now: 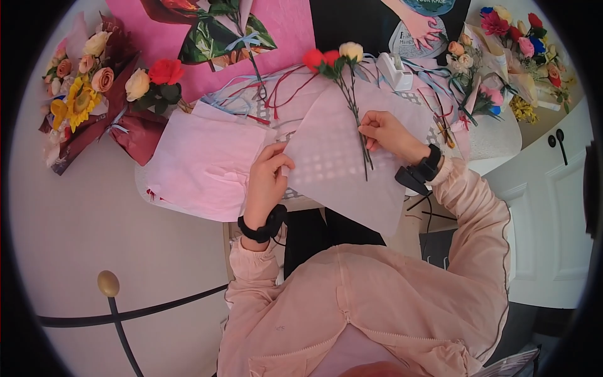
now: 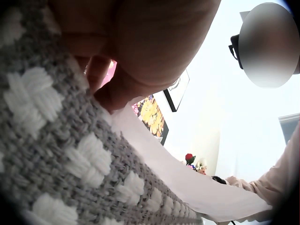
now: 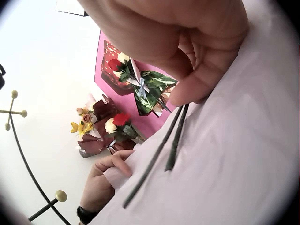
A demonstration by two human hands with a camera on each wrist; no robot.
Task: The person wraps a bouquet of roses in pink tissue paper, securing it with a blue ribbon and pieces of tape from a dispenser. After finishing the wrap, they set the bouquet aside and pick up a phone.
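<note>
My right hand [image 1: 391,135] pinches the thin dark green stems [image 3: 152,166] of a few artificial flowers between thumb and fingers. Red blooms [image 1: 314,60] and a cream rose [image 1: 351,52] top these stems, pointing away from me, while the cut ends point toward me. Beneath them a pale translucent sheet of wrapping paper [image 1: 326,179] lies slanted, one corner hanging over the table's front edge. At the sheet's left side, my left hand [image 1: 267,182] pinches its edge between thumb and fingers, also visible in the right wrist view.
Left of the sheet lies a stack of pink paper [image 1: 201,163]. Wrapped bouquets [image 1: 119,119] stand at the far left, others [image 1: 496,69] at the right. Ribbons [image 1: 282,94], a white tape dispenser [image 1: 396,72] and scissors [image 1: 446,132] sit on the grey-and-white patterned cloth [image 2: 70,145].
</note>
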